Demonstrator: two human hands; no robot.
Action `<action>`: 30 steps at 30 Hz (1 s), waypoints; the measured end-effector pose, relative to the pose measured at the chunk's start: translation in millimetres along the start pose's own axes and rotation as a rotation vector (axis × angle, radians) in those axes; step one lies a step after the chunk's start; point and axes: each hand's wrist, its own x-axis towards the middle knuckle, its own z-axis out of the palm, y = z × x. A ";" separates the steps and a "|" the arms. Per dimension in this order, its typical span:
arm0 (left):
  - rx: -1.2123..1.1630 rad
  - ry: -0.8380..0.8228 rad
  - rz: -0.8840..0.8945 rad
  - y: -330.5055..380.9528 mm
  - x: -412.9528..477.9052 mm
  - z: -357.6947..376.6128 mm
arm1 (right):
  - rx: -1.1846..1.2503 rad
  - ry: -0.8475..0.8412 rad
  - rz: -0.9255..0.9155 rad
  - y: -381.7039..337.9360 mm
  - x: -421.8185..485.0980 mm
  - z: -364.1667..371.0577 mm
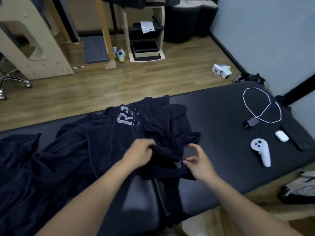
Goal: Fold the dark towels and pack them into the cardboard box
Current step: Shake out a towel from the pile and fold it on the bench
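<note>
Gripping dark towel (pixel 102 143) | left hand (pixel 139 156) clutching | right hand (pixel 199 161) pinching edge

Treatment room: padded black table (pixel 213 116), wooden frames (pixel 104 31).

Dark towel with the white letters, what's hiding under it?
The dark towel lies on the black padded table, which shows around it. The left hand and right hand hold its near part. Anything beneath the crumpled cloth is covered.

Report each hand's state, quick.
Left hand: grips the towel.
Right hand: pinches the towel's edge.
</note>
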 end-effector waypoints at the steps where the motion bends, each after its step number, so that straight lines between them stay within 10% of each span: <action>1: -0.116 0.168 -0.103 -1.0 7.8 -16.9 | -0.003 0.011 0.012 -0.6 2.9 -3.4; 6: -1.086 0.591 -0.535 -15.6 -0.3 -113.7 | -0.036 0.094 -0.003 -2.2 11.2 -13.1; 16: -0.782 0.879 -0.674 -83.6 -125.8 -145.6 | 0.084 -0.092 -0.033 -26.0 27.1 13.2; 21: -0.653 1.290 -0.808 -106.5 -166.1 -149.1 | 0.052 -0.192 -0.111 -54.6 21.4 37.2; 25: 0.258 1.023 -0.907 -108.2 -166.9 -125.5 | -0.099 -0.348 -0.098 -48.8 10.3 47.5; 30: 0.614 0.217 0.098 -73.9 -121.8 -15.4 | -0.199 -0.464 -0.067 -39.7 -8.6 47.7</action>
